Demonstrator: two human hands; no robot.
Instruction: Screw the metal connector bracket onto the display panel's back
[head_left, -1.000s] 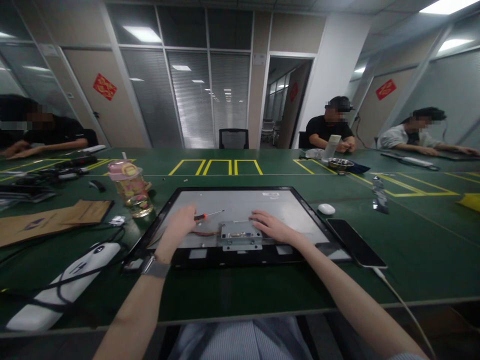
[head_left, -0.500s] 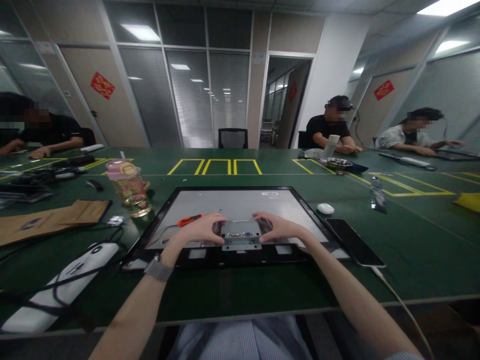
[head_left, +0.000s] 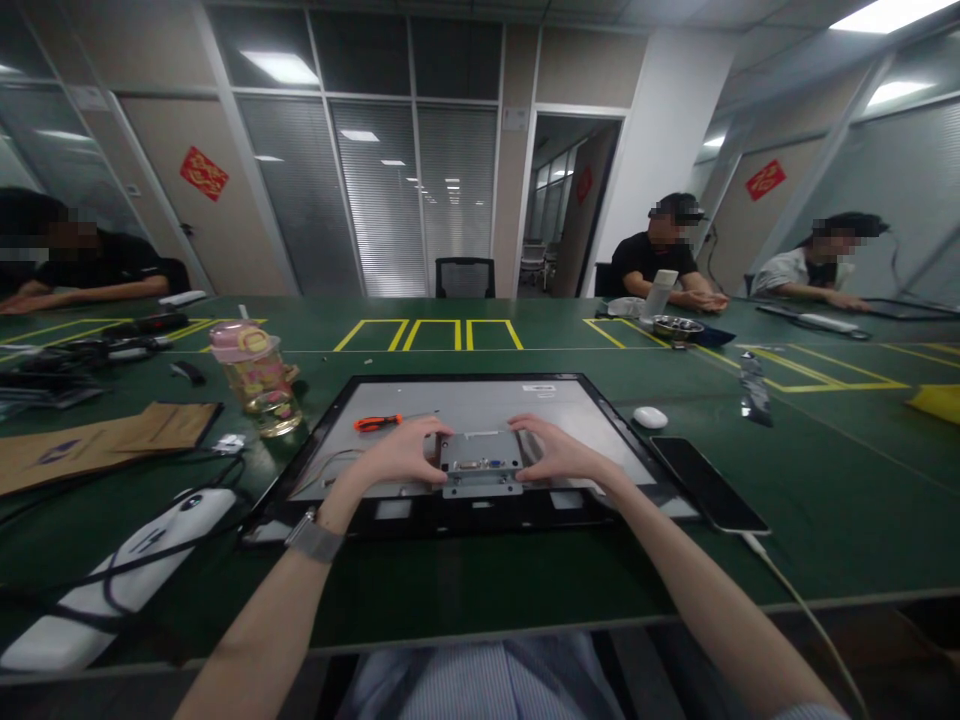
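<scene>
A small grey metal box with video ports (head_left: 481, 455) sits at the near middle of a flat display panel (head_left: 600, 440), which lies with its metal back up and a black frame around it. My left hand (head_left: 405, 450) grips the box's left side, thumb near its front corner. On the opposite side, my right hand (head_left: 562, 450) holds it the same way. An orange and black screwdriver (head_left: 378, 423) rests on the panel beyond my left hand. Thin cables (head_left: 330, 460) run over the panel's left part, partly hidden by my left wrist.
Left of the panel stand a pink-lidded bottle (head_left: 259, 380) and a white power bank-like device (head_left: 135, 580) wrapped in black cable, near a brown paper envelope (head_left: 112, 440). To the right lie a phone (head_left: 709, 483) on a cable and a white earbud case (head_left: 650, 417). Several people sit across the table.
The near side of the box has tipped or shifted slightly away from me, with both hands still on it. The screwdriver shows slightly farther off. The person at far left has drawn their hands together.
</scene>
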